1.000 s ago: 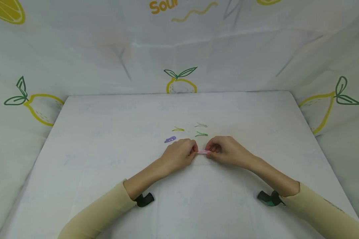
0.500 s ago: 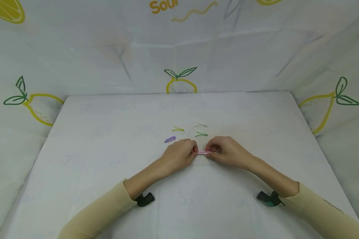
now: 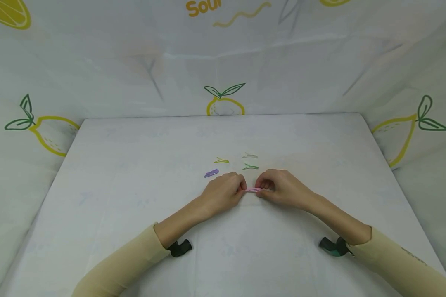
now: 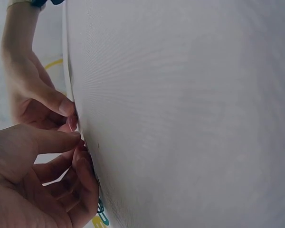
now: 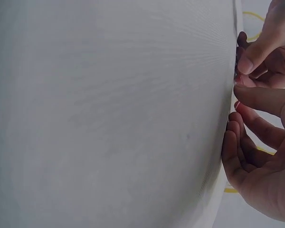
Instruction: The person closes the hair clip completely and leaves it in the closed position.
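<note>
Between both hands, close to the tabletop, is a pink hair clip (image 3: 252, 190). My left hand (image 3: 223, 190) pinches its left end with thumb and curled fingers. At the other end my right hand (image 3: 284, 187) pinches it between thumb and fingertips. The wrist views show both thumbs close together, with only a sliver of pink (image 4: 72, 124) visible between the fingers; most of the clip is hidden there. Just beyond the left hand lies a purple hair clip (image 3: 211, 173). A green hair clip (image 3: 250, 167) rests behind the gap between the hands.
Farther back on the white-covered table (image 3: 134, 165) lie a yellow hair clip (image 3: 221, 160) and a pale grey hair clip (image 3: 250, 155). Black wrist devices show under the left cuff (image 3: 180, 248) and right cuff (image 3: 334, 247). Lemon-print cloth (image 3: 225, 107) hangs around the table.
The pink clip tilts very slightly between the fingers. Both hands stay in place, and the other clips have not moved.
</note>
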`<state>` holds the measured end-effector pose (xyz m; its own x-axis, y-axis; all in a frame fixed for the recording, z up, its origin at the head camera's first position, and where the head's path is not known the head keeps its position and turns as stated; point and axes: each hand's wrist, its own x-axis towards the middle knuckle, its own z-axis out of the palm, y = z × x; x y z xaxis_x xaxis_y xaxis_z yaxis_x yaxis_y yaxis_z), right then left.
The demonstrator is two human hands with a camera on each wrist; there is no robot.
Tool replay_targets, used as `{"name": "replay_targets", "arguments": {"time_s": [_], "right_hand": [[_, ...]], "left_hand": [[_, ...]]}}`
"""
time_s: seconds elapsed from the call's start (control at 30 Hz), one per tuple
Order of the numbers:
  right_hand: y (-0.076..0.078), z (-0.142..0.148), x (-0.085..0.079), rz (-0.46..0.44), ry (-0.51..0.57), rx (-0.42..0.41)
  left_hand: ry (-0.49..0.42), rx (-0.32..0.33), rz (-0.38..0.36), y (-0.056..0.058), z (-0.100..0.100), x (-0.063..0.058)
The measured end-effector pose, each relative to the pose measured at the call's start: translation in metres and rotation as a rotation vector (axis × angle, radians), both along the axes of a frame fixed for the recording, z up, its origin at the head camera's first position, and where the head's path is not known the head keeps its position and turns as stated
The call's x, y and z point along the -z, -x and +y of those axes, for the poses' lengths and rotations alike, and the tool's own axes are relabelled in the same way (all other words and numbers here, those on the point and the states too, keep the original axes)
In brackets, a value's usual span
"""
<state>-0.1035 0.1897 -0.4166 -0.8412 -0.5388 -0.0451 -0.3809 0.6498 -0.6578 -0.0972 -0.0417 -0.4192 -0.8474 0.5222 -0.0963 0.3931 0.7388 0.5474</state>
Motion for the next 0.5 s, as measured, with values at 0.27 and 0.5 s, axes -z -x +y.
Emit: {"name": "replay_targets", "arguments": {"time_s": [0.27,0.5], "right_hand": [[-0.0009,-0.0010,0.0010,0.019,-0.004,-0.008],[-0.0003,-0.0012,0.0018,0.035,-0.009,-0.018]], "left_hand": [[-0.014,0.002,-0.022,-0.0008,-0.0003,-0.0010],[-0.002,0.013,-0.007,-0.0006,-0.0001,-0.0010]]}}
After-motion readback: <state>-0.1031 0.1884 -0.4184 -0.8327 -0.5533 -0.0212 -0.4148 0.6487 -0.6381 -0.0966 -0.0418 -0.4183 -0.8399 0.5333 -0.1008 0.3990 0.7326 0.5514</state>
